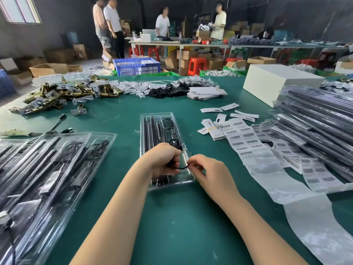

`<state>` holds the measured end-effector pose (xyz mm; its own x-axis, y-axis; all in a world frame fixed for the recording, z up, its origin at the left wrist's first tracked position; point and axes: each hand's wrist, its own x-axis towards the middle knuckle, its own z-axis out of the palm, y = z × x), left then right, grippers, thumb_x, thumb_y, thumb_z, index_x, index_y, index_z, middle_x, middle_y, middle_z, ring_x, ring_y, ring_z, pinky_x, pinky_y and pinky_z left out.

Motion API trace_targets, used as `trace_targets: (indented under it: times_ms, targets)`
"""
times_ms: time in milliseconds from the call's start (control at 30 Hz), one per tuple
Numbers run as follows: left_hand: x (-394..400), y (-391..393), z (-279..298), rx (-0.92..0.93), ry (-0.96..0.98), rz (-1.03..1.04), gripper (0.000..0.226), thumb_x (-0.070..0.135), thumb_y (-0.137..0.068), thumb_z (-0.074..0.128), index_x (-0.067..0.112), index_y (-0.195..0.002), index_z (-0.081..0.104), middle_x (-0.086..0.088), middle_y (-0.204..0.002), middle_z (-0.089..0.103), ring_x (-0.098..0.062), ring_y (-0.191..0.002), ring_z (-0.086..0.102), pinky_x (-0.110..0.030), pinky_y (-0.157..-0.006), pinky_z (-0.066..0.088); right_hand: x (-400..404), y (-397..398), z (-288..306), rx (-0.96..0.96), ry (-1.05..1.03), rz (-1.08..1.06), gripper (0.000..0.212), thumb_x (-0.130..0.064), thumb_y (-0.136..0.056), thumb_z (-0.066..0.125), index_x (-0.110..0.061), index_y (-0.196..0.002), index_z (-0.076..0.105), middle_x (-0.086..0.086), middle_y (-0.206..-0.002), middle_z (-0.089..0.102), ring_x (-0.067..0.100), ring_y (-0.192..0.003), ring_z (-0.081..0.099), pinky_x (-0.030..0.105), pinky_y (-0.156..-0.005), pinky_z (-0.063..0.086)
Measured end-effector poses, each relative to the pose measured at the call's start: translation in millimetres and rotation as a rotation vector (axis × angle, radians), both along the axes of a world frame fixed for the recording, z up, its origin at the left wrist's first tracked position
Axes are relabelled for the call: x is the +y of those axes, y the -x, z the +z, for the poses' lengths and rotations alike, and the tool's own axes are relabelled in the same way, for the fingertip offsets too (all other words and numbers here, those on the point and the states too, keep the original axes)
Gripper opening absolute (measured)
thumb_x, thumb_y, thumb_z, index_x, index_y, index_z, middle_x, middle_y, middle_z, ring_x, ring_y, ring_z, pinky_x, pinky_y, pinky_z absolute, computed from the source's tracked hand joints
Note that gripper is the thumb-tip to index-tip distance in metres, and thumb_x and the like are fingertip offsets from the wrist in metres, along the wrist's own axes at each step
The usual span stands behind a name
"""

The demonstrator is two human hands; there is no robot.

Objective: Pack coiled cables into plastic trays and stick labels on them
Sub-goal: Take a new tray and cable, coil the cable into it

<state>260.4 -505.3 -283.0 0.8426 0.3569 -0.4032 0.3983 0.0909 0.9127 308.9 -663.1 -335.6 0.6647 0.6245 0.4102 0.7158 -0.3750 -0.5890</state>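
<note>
**Cable mid-coil over tray — spring-back is the main risk**

Left hand (164,159) is curled tight around a bunch of black cable (174,144), plug end poking out above the knuckles. Right hand (207,170) pinches the free loop of the same cable between thumb and fingertips. Both hands sit over the near end of the clear plastic tray (162,119), which lies lengthwise on the green table (181,217) and already holds black bars, with another thin cable coiled at its far end.

What could go wrong, judging from here:
- The loop looks springy — if the right-hand pinch slips, the coil likely opens and won't fit its pocket.
- Tray is light and unanchored; pressing the coil in off-centre could tip or skid it.
- A strand left over the tray rim would probably snag when trays are stacked.

Barcode label strip (242,136) lies to the right, near the tray but not touching — no label on this tray yet that I can see. Filled trays (47,159) are stacked to the left.
</note>
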Motion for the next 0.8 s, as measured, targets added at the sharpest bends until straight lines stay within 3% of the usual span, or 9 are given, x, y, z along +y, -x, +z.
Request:
trace_targets:
  times_ms: [100, 200, 367, 533, 700, 800]
  targets:
    - [3.3, 6.7, 3.4, 0.078, -0.015, -0.118, 0.017, 0.006, -0.096, 0.052, 0.010, -0.080, 0.046, -0.006, -0.063, 0.050, -0.017, -0.057, 0.057, -0.030, -0.051, 0.057, -1.4, -1.2, 0.0, 0.033, -0.062, -0.091, 0.010, -0.028, -0.087, 0.070, -0.030, -0.097, 0.073, -0.013, -0.086, 0.073, 0.011, -0.079, 0.065, 0.030, -0.068, 0.050]
    - [0.9, 10.1, 8.3, 0.118, -0.011, -0.211, 0.010, 0.006, -0.097, 0.050, 0.009, -0.089, 0.044, -0.006, -0.064, 0.049, -0.020, -0.055, 0.064, -0.024, -0.045, 0.051, -2.1, -2.6, -0.8, 0.043, -0.080, -0.105, 0.011, -0.029, -0.086, 0.071, -0.033, -0.096, 0.074, -0.014, -0.085, 0.074, 0.011, -0.077, 0.066, 0.032, -0.067, 0.052]
    - [-7.8, 7.5, 7.3, 0.137, -0.071, -0.257, 0.015, 0.004, -0.098, 0.045, 0.011, -0.086, 0.041, -0.004, -0.063, 0.045, -0.015, -0.048, 0.061, -0.016, -0.036, 0.038, -2.7, 2.2, -1.8, -0.116, -0.119, -0.102, 0.015, -0.025, -0.083, 0.071, -0.032, -0.095, 0.077, -0.011, -0.090, 0.074, 0.011, -0.083, 0.066, 0.026, -0.066, 0.050]
    - [-10.4, 4.9, 6.9, 0.158, -0.097, -0.238, 0.013, 0.006, -0.099, 0.043, 0.011, -0.087, 0.043, -0.005, -0.067, 0.046, -0.015, -0.050, 0.047, -0.016, -0.036, 0.027, -0.3, 3.1, 0.3, -0.109, -0.121, -0.156, 0.009, -0.022, -0.086, 0.070, -0.029, -0.090, 0.075, -0.010, -0.080, 0.073, 0.016, -0.073, 0.064, 0.032, -0.058, 0.049]
    - [-15.0, 2.3, 6.2, 0.153, -0.116, -0.226, 0.010, 0.004, -0.097, 0.041, 0.007, -0.089, 0.045, -0.009, -0.073, 0.065, -0.018, -0.055, 0.065, -0.018, -0.038, 0.039, 0.5, 1.4, 1.9, 0.000, -0.125, -0.122, 0.016, -0.019, -0.087, 0.069, -0.029, -0.096, 0.077, -0.011, -0.093, 0.074, 0.013, -0.089, 0.066, 0.030, -0.073, 0.052]
    - [-13.5, 0.1, 4.9, 0.143, -0.119, -0.186, 0.013, 0.002, -0.095, 0.037, 0.007, -0.086, 0.044, -0.007, -0.067, 0.059, -0.013, -0.044, 0.055, -0.014, -0.038, 0.030, 1.0, 1.7, 3.1, -0.024, -0.110, -0.058, 0.019, -0.016, -0.090, 0.065, -0.025, -0.102, 0.076, -0.009, -0.099, 0.074, 0.015, -0.097, 0.066, 0.033, -0.081, 0.052]
